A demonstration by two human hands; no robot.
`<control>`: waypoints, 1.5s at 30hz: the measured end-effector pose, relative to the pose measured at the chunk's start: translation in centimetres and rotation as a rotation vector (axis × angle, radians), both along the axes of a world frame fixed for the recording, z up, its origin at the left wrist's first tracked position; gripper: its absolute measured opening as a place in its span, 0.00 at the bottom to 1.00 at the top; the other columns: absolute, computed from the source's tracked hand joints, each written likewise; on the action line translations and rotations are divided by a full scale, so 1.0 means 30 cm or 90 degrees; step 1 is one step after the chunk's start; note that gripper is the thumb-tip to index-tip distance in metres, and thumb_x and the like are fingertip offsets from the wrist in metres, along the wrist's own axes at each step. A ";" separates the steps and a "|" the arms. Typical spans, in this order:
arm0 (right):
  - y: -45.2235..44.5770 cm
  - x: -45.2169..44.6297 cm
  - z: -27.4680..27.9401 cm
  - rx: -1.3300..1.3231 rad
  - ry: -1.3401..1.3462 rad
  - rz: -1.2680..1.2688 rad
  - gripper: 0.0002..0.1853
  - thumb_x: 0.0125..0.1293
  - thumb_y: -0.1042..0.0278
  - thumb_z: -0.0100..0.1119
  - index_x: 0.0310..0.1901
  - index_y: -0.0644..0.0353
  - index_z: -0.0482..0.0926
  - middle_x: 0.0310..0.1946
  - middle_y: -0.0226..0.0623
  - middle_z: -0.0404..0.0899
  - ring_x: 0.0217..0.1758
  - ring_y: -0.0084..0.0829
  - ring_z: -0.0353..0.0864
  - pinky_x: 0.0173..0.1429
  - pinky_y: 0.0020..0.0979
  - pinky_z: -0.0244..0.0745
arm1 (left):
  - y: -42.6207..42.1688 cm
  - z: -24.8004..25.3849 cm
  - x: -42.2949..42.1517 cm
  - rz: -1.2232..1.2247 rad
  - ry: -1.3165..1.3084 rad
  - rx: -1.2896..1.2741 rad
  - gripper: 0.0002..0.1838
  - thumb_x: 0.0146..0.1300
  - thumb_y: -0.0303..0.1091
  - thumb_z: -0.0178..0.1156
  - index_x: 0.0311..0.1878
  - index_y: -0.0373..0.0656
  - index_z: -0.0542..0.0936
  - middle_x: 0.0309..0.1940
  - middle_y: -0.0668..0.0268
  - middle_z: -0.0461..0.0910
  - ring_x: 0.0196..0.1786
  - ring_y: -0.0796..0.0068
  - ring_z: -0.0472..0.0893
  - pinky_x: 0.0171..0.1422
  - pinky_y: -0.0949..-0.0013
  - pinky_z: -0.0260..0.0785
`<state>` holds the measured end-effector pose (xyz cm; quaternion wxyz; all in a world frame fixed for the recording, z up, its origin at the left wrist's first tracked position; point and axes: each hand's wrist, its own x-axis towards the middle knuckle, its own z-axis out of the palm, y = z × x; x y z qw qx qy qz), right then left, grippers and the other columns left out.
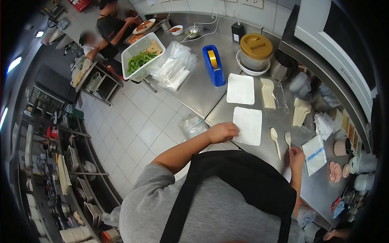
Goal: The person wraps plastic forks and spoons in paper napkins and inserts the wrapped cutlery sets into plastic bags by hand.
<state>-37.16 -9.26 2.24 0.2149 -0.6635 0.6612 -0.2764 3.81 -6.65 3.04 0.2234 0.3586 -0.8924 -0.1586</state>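
My left hand (223, 132) rests with curled fingers at the left edge of a white paper napkin (248, 126) on the steel counter. A second napkin (240, 89) lies just beyond it. My right hand (297, 156) has its fingertips closed on the handle end of a pale plastic fork (287, 139). Left of the fork lies a pale plastic spoon (275, 142), touched by neither hand. Stacks of spoons (268, 94) and forks (300, 112) lie in clear plastic further back. A plastic-wrapped white packet (314, 155) is right of my right hand.
A blue tape dispenser (214, 66), clear bags (174, 65) and a white basket of greens (143, 56) stand along the far counter. A gold-lidded container (255, 50) is at the back. Two people work at the upper left; part of another person's arm shows at the lower right.
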 end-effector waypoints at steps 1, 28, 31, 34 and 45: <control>-0.001 -0.007 0.010 0.027 -0.016 0.000 0.08 0.58 0.70 0.63 0.35 0.66 0.82 0.29 0.47 0.82 0.30 0.40 0.83 0.38 0.34 0.75 | -0.002 0.017 -0.006 -0.004 0.011 -0.017 0.13 0.49 0.24 0.63 0.40 0.44 0.79 0.46 0.66 0.79 0.51 0.61 0.77 0.52 0.63 0.74; 0.028 0.043 -0.012 -0.228 0.128 -0.065 0.06 0.56 0.71 0.61 0.36 0.57 0.78 0.30 0.41 0.78 0.30 0.44 0.79 0.36 0.41 0.73 | 0.069 -0.032 -0.052 0.153 0.080 -0.043 0.21 0.42 0.18 0.60 0.44 0.47 0.78 0.50 0.65 0.77 0.55 0.59 0.74 0.59 0.58 0.65; 0.052 0.066 -0.003 -0.261 0.124 -0.048 0.05 0.56 0.71 0.62 0.35 0.56 0.78 0.31 0.40 0.78 0.32 0.44 0.78 0.36 0.41 0.71 | 0.063 -0.032 -0.045 0.145 0.076 -0.037 0.21 0.42 0.19 0.60 0.43 0.48 0.79 0.50 0.66 0.77 0.55 0.59 0.74 0.59 0.57 0.65; 0.066 0.089 0.004 -0.323 0.156 -0.008 0.05 0.56 0.71 0.62 0.35 0.57 0.78 0.32 0.40 0.78 0.34 0.44 0.77 0.37 0.42 0.71 | 0.062 -0.034 -0.044 0.143 0.080 -0.042 0.21 0.43 0.18 0.61 0.43 0.48 0.79 0.49 0.66 0.77 0.55 0.59 0.74 0.59 0.58 0.65; 0.038 0.020 -0.025 -0.246 0.157 -0.021 0.06 0.59 0.72 0.61 0.39 0.60 0.80 0.33 0.41 0.78 0.36 0.43 0.79 0.41 0.39 0.74 | 0.055 -0.030 0.004 0.141 0.114 -0.016 0.20 0.42 0.14 0.59 0.40 0.47 0.80 0.52 0.67 0.78 0.60 0.56 0.72 0.61 0.59 0.68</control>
